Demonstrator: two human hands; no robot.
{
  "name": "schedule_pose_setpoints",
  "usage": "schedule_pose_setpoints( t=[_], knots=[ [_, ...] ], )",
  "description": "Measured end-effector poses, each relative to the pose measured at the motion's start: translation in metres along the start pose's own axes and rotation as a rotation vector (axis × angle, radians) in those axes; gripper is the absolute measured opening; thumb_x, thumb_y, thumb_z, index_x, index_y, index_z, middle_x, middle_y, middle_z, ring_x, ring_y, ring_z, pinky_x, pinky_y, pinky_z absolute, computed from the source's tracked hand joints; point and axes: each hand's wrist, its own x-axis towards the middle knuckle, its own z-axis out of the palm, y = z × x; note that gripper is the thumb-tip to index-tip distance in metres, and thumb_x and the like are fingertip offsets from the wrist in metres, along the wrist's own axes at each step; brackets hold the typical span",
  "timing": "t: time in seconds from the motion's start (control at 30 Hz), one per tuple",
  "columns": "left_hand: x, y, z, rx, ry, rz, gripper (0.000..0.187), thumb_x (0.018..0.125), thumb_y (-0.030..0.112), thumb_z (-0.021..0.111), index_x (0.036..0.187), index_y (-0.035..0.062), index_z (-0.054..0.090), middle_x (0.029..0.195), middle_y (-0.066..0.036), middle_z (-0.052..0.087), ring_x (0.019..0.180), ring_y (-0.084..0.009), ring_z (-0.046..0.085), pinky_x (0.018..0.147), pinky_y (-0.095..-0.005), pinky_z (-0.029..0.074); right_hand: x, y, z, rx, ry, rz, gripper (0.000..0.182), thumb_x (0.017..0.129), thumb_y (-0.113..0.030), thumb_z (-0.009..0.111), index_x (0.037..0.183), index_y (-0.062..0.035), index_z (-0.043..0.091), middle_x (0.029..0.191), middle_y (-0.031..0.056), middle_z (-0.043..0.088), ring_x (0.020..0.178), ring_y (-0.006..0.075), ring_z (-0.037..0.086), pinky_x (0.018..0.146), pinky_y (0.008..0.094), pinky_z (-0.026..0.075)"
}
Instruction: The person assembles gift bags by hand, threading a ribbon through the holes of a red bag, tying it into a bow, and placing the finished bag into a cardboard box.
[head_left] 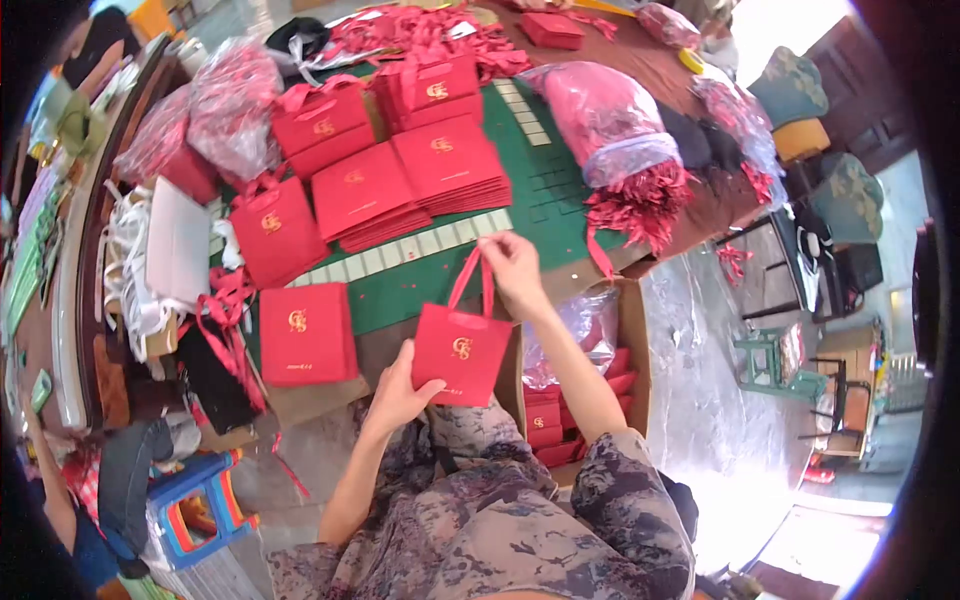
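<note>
A small red gift bag [478,345] with gold lettering is held up before me, over the table's front edge. My left hand [400,390] grips its lower left side, with the thumb across the front. The bag's red ribbon handle [470,277] is pulled upward, its top pinched in my right hand [512,265]. Just left lies a stack of red bags [303,335] on the near edge. Behind my hands, more stacked red bags [365,190] rest on the green mat [385,308].
An open cardboard box [633,330] holding red bags stands below my right forearm. A plastic sack of red ribbons [615,120] lies at the right of the table. White straps [130,260] are at the left. A blue stool [205,510] stands on the floor near another person.
</note>
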Motion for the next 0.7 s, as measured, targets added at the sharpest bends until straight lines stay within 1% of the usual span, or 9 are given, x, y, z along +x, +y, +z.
schedule_pose_setpoints(
  t=[0.13, 0.2, 0.23, 0.33, 0.37, 0.4, 0.47, 0.53, 0.7],
  knots=[
    [0.001, -0.012, 0.010, -0.262, 0.151, 0.187, 0.047, 0.084, 0.004, 0.077, 0.122, 0.0011, 0.050, 0.104, -0.007, 0.068, 0.096, -0.0175, 0.066, 0.083, -0.0316, 0.055, -0.009, -0.015, -0.015, -0.299, 0.021, -0.117, 0.019, 0.096, -0.014, 0.065, 0.107, 0.0015, 0.069, 0.088, 0.0042, 0.068, 0.078, 0.0104, 0.060, 0.073, 0.0253, 0.048],
    [-0.006, -0.006, -0.001, -0.366, 0.247, -0.157, 0.042, 0.086, 0.004, 0.076, 0.119, 0.0021, 0.050, 0.103, -0.007, 0.068, 0.087, -0.0122, 0.066, 0.068, -0.0240, 0.054, -0.016, -0.025, -0.031, -0.504, 0.199, -0.381, 0.021, 0.096, -0.015, 0.065, 0.111, -0.0007, 0.070, 0.092, 0.0096, 0.068, 0.080, 0.0175, 0.062, 0.074, 0.0285, 0.049],
    [-0.004, -0.003, -0.006, -0.439, 0.311, -0.061, 0.042, 0.086, 0.004, 0.075, 0.119, 0.0029, 0.050, 0.100, -0.005, 0.068, 0.079, -0.0076, 0.064, 0.058, -0.0190, 0.049, -0.021, -0.030, -0.043, -0.547, 0.282, -0.423, 0.022, 0.095, -0.015, 0.064, 0.113, -0.0035, 0.069, 0.099, 0.0131, 0.066, 0.083, 0.0229, 0.063, 0.076, 0.0317, 0.050],
    [0.000, 0.008, -0.023, -0.341, 0.549, 0.098, 0.036, 0.089, 0.004, 0.072, 0.118, 0.0046, 0.053, 0.102, -0.004, 0.066, 0.081, -0.0068, 0.061, 0.055, -0.0187, 0.047, -0.028, -0.024, -0.085, -0.821, 0.583, -0.515, 0.028, 0.090, -0.017, 0.069, 0.113, -0.0030, 0.062, 0.107, 0.0165, 0.059, 0.108, 0.0349, 0.052, 0.096, 0.0452, 0.041],
    [-0.003, 0.030, -0.030, -0.360, 0.605, 0.087, 0.033, 0.087, 0.000, 0.071, 0.117, -0.0006, 0.058, 0.103, -0.008, 0.066, 0.096, -0.0147, 0.063, 0.087, -0.0301, 0.051, -0.028, -0.014, -0.101, -0.895, 0.632, -0.555, 0.034, 0.088, -0.019, 0.071, 0.117, -0.0045, 0.060, 0.110, 0.0180, 0.055, 0.109, 0.0358, 0.050, 0.097, 0.0466, 0.040],
    [-0.002, 0.034, -0.034, -0.359, 0.610, 0.090, 0.033, 0.087, 0.000, 0.071, 0.117, -0.0006, 0.058, 0.103, -0.008, 0.066, 0.096, -0.0147, 0.063, 0.087, -0.0301, 0.051, -0.031, -0.012, -0.111, -1.026, 0.735, -0.584, 0.037, 0.087, -0.019, 0.071, 0.118, -0.0049, 0.059, 0.110, 0.0175, 0.056, 0.109, 0.0367, 0.050, 0.095, 0.0477, 0.041],
    [-0.002, 0.041, -0.041, 0.143, 0.794, 0.355, 0.030, 0.089, 0.001, 0.069, 0.119, 0.0001, 0.063, 0.102, -0.008, 0.066, 0.088, -0.0140, 0.062, 0.075, -0.0282, 0.052, -0.036, -0.001, -0.132, -1.171, 0.781, -0.466, 0.033, 0.088, -0.023, 0.070, 0.115, -0.0065, 0.060, 0.109, 0.0177, 0.056, 0.107, 0.0384, 0.051, 0.093, 0.0480, 0.042],
    [-0.004, 0.060, -0.039, 0.338, 0.829, 0.441, 0.038, 0.080, -0.005, 0.069, 0.117, 0.0034, 0.069, 0.098, -0.012, 0.063, 0.089, -0.0268, 0.062, 0.082, -0.0353, 0.050, -0.038, 0.012, -0.144, -1.189, 0.686, -0.325, 0.026, 0.090, -0.026, 0.067, 0.107, -0.0075, 0.060, 0.108, 0.0156, 0.057, 0.104, 0.0382, 0.053, 0.086, 0.0498, 0.044],
    [-0.004, 0.039, 0.002, 0.666, 0.659, 0.511, 0.060, 0.063, -0.003, 0.071, 0.121, 0.0111, 0.070, 0.099, -0.008, 0.057, 0.088, -0.0281, 0.053, 0.076, -0.0396, 0.045, -0.048, 0.002, -0.123, -1.062, 0.448, -0.480, 0.012, 0.095, -0.018, 0.061, 0.099, -0.0066, 0.062, 0.090, 0.0132, 0.061, 0.088, 0.0344, 0.059, 0.074, 0.0478, 0.045]
  ],
)
